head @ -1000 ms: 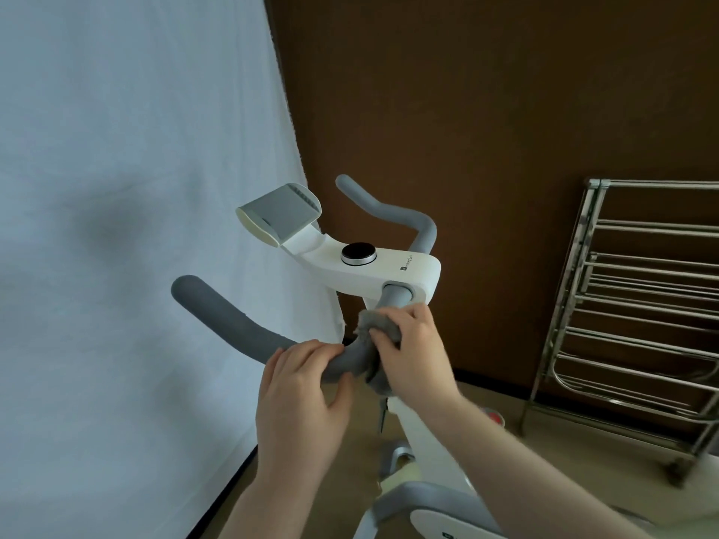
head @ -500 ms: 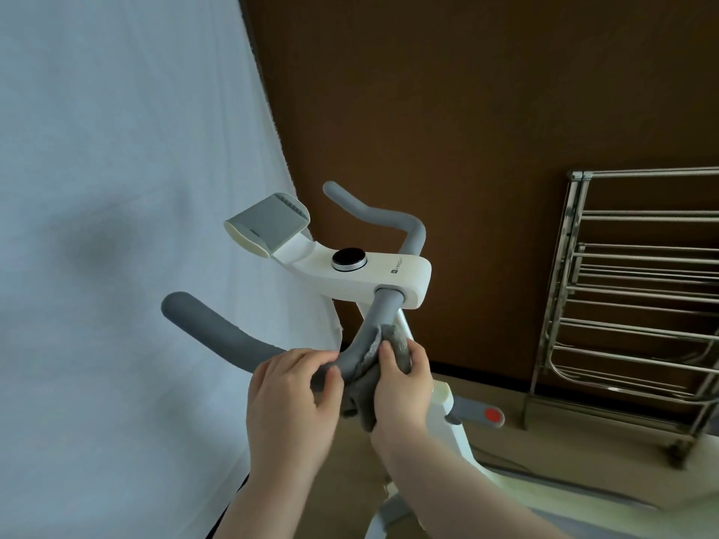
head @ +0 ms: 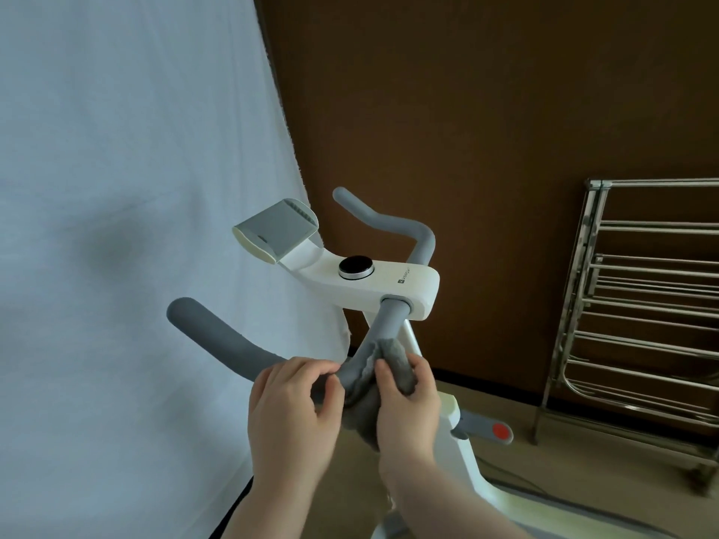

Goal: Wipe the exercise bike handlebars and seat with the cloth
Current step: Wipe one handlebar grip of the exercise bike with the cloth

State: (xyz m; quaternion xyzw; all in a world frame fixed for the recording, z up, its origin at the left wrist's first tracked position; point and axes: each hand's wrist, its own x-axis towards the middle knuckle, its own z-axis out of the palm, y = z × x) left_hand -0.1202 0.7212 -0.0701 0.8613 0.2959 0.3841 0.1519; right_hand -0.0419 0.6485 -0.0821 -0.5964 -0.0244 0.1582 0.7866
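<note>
The white exercise bike's console (head: 389, 284) carries a grey padded handlebar (head: 221, 336) that curves out to the left and another branch at the back right. A grey cloth (head: 397, 363) is wrapped around the near bar just below the console. My right hand (head: 404, 402) grips the cloth against the bar. My left hand (head: 291, 410) curls its fingers around the bar right beside the cloth. The seat is out of view.
A white sheet (head: 116, 227) hangs on the left, close behind the left bar end. A brown wall stands behind the bike. A metal rack (head: 638, 317) stands on the floor at the right. A grey lever with a red dot (head: 490, 431) juts from the bike's post.
My right hand has slid the cloth down the bar from the console toward my left hand. The view has shifted slightly.
</note>
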